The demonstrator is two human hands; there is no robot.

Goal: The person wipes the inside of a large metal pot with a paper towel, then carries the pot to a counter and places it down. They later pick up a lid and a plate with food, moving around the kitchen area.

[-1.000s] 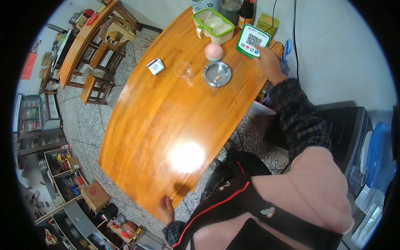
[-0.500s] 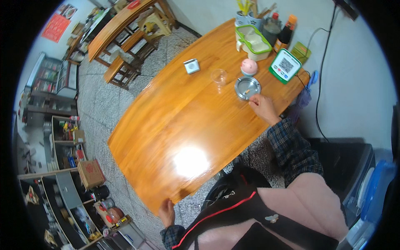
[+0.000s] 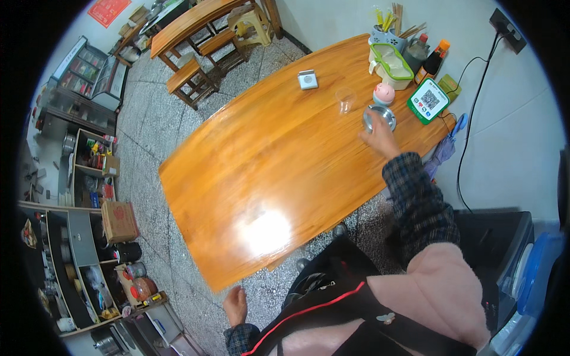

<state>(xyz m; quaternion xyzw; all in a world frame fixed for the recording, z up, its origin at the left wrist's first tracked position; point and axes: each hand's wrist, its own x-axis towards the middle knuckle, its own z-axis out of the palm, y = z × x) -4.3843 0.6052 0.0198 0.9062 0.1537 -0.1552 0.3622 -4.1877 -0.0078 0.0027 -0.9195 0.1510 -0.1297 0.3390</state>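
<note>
My right hand (image 3: 380, 135) reaches across the long wooden table (image 3: 267, 172) and rests on the near rim of a round metal dish (image 3: 380, 117). Whether the fingers grip the dish is not clear. A clear drinking glass (image 3: 345, 99) stands just left of the dish, and a small pink pot (image 3: 384, 94) stands behind it. My left hand (image 3: 236, 305) hangs low beside the table's near end, off the tabletop, fingers loosely apart, holding nothing.
At the table's far end stand a white box with a green rim (image 3: 391, 62), sauce bottles (image 3: 431, 59), a chopstick holder (image 3: 385, 32), a green-framed card stand (image 3: 429, 101) and a small white box (image 3: 307, 79). Wooden stools (image 3: 193, 80) stand beyond. Shelves (image 3: 83, 249) line the left.
My right hand drew back from the green-framed card stand toward the metal dish and now rests at it. My left hand stayed at the table's near end. The view shifted as my head moved.
</note>
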